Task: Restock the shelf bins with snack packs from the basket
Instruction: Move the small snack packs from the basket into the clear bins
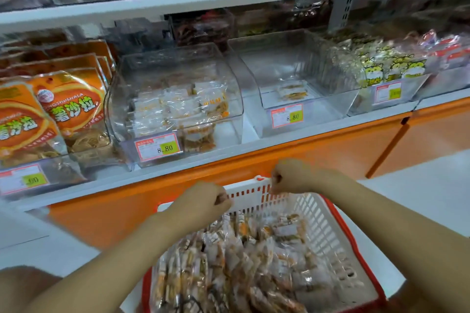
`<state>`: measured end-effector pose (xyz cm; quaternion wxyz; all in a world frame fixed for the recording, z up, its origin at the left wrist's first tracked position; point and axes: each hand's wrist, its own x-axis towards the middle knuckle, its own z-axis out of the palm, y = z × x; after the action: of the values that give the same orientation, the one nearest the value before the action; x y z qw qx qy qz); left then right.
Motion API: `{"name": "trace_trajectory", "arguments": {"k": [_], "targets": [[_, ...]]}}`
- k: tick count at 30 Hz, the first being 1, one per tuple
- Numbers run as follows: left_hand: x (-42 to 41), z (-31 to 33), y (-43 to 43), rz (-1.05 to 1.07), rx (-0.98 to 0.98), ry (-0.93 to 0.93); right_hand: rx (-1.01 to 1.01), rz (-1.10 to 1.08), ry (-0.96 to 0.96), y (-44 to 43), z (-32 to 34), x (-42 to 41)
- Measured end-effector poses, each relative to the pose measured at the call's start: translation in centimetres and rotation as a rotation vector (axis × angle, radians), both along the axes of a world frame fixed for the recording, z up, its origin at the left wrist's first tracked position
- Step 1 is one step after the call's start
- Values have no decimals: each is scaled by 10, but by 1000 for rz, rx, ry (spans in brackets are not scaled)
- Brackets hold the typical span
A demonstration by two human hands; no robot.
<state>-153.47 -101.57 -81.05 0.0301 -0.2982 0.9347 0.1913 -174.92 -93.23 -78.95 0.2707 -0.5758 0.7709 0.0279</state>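
Snack packs (236,264) heaped in my basket (328,232).
My left hand (203,201) and right hand (288,177) clutch its far rim (fingers curled).

Left hand (203,201) and right hand (292,176): both mine, both bare. My left forearm (122,249) and right forearm (381,223) are uncovered along the whole length in view, from the wrist to the picture edge. A rounded shape (23,279) in the lower left corner is blurred. I cannot tell whether it is part of my body or clothing.
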Motion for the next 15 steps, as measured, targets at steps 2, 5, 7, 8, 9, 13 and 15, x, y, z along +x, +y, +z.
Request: {"name": "trace_trajectory", "arguments": {"k": [2, 5, 7, 8, 9, 13, 15], "targets": [[3, -27, 8, -12, 58, -114, 146, 29, 20, 22, -26, -4], [10, -60, 19, -34, 168, -235, 324, 39, 12, 59, -67, -10], [14, -74, 28, -58, 225, -302, 371, 30, -29, 81, -92, -12], [14, -79, 32, -62, 237, -320, 376, 19, -54, 91, -101, -12], [14, -83, 36, -61, 238, -332, 373, 2, -78, 100, -107, -11], [14, -82, 39, -58, 214, -351, 347, -18, -89, 122, -122, -9], [14, -79, 38, -54, 221, -347, 348, -2, -55, 126, -125, -9]]}}
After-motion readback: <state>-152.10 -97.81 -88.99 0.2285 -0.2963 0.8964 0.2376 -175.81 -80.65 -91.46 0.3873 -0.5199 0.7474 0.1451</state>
